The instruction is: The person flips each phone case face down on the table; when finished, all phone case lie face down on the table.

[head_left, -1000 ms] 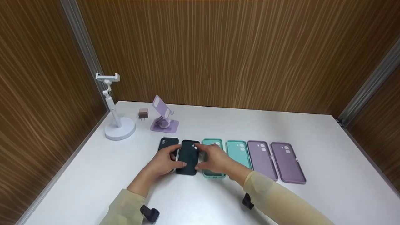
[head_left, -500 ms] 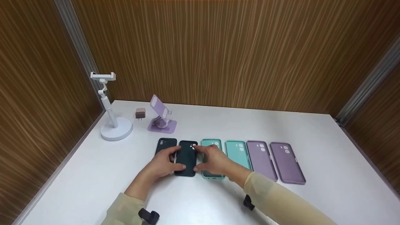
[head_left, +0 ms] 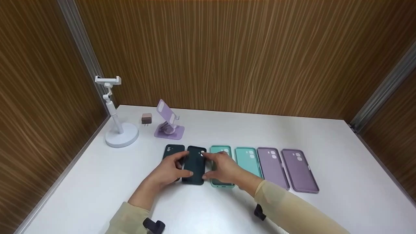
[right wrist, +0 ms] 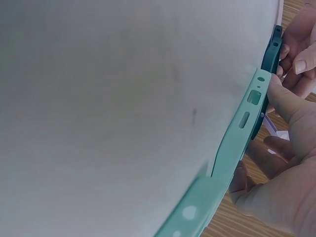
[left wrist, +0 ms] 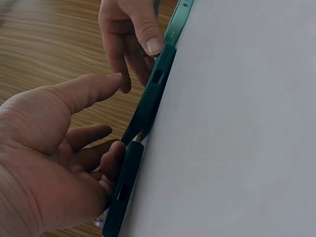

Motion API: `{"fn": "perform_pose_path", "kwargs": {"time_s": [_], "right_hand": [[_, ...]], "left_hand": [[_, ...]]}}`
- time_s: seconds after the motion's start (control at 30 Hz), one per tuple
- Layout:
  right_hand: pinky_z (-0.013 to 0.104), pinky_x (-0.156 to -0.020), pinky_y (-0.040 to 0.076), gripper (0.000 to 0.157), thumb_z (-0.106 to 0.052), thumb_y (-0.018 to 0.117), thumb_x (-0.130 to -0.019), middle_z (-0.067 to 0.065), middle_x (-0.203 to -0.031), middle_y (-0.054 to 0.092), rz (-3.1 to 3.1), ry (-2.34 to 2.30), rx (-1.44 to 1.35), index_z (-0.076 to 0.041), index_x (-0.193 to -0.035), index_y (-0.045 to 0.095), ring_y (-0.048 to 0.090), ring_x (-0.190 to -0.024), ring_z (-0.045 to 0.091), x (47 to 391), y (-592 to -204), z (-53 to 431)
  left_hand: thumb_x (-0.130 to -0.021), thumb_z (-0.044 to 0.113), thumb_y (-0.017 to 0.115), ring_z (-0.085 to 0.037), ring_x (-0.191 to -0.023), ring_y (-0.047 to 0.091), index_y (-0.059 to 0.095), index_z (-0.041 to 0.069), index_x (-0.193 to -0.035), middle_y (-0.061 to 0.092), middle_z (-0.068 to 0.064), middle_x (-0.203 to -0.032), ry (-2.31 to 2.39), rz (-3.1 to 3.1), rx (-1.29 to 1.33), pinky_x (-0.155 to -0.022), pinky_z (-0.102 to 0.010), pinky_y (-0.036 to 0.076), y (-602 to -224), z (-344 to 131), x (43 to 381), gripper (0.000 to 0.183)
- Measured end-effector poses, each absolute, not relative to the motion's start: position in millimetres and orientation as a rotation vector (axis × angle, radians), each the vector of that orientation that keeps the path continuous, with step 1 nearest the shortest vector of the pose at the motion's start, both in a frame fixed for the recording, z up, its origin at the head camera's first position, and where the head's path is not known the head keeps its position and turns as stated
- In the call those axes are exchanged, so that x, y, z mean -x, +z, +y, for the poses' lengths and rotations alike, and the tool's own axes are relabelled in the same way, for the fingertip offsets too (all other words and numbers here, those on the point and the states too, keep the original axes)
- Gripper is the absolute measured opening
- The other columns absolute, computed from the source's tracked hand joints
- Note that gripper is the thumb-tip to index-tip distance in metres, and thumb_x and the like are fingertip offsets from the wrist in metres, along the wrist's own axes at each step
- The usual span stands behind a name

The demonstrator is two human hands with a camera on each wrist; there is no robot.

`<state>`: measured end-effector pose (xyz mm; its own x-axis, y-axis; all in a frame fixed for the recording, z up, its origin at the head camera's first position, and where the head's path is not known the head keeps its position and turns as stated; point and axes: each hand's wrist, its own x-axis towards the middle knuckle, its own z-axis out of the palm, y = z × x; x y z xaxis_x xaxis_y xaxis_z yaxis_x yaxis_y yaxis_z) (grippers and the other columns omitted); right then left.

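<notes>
On the white tabletop, a row of six slim phone cases lies before you, and both your hands are at the second from the left, a dark green, rounded-corner phone case. Your left hand is spread fairly wide, its index finger at the case's upper left and its thumb above the lower face, clear of the surface in the left wrist view. Your right hand is parted wide too, index fingertip beside the camera cutouts and thumb touching the lower right edge. Whether the case lies fully flat cannot be told.

Left of it, partly under your left hand, is a matching dark green case. Rightward come a mint-green case beneath your right hand, a second mint-green one and two purple cases. Farther back stand a white round-based phone holder, a pinkish-brown plug and a lilac folding stand.
</notes>
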<state>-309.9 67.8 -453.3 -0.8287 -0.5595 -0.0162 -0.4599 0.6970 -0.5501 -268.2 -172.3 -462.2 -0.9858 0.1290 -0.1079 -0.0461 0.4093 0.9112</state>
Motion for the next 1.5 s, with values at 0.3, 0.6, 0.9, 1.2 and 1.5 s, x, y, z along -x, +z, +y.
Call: {"fn": "perform_pose_path", "kwargs": {"time_s": [0.3, 0.6, 0.9, 1.2, 1.5], "right_hand": [[0.051, -0.113, 0.046, 0.076, -0.029, 0.09, -0.088, 0.009, -0.147, 0.064, 2.728, -0.806, 0.836, -0.011, -0.154, 0.057, 0.053, -0.136, 0.034, 310.6, -454.4, 67.6], [0.055, -0.112, 0.046, 0.077, -0.033, 0.089, -0.089, 0.008, -0.143, 0.066, 2.743, -0.764, 0.882, -0.013, -0.155, 0.057, 0.05, -0.138, 0.039, 313.8, -452.8, 71.3], [0.062, -0.115, 0.039, 0.074, -0.04, 0.085, -0.092, 0.011, -0.148, 0.063, 2.784, -0.611, 1.026, -0.014, -0.155, 0.056, 0.045, -0.143, 0.045, 314.0, -453.9, 73.8], [0.073, -0.115, 0.031, 0.071, -0.049, 0.08, -0.094, 0.012, -0.159, 0.052, 2.748, -0.471, 1.097, -0.012, -0.152, 0.06, 0.033, -0.154, 0.041, 314.6, -453.5, 73.7], [0.066, -0.118, 0.032, 0.073, -0.052, 0.079, -0.094, 0.012, -0.158, 0.052, 2.76, -0.41, 1.122, -0.012, -0.152, 0.06, 0.038, -0.151, 0.037, 318.2, -450.6, 69.4]], "left_hand": [[-0.085, 0.009, 0.087, -0.025, -0.092, 0.048, 0.052, 0.007, -0.156, 0.055, -0.014, -0.104, 1.684, 2.472, -0.1, -0.069, -0.034, 0.043, -463.2, -173.4, 267.8, 0.079], [-0.087, 0.012, 0.087, -0.026, -0.098, 0.05, 0.053, 0.011, -0.157, 0.058, -0.013, -0.111, 1.69, 2.452, -0.087, -0.075, -0.035, 0.044, -459.4, -173.8, 268.2, 0.078], [-0.089, 0.008, 0.083, -0.028, -0.106, 0.051, 0.053, 0.013, -0.156, 0.059, -0.014, -0.115, 1.685, 2.456, -0.116, -0.085, -0.038, 0.047, -456.2, -171.5, 265.6, 0.074], [-0.087, -0.003, 0.076, -0.027, -0.104, 0.054, 0.054, 0.007, -0.155, 0.062, -0.015, -0.122, 1.75, 2.418, -0.212, -0.08, -0.033, 0.049, -458.8, -167.7, 266.0, 0.072], [-0.085, -0.008, 0.067, -0.025, -0.101, 0.057, 0.051, 0.006, -0.157, 0.058, -0.016, -0.143, 1.874, 2.339, -0.202, -0.076, -0.03, 0.05, -458.2, -164.6, 267.8, 0.074]]}}
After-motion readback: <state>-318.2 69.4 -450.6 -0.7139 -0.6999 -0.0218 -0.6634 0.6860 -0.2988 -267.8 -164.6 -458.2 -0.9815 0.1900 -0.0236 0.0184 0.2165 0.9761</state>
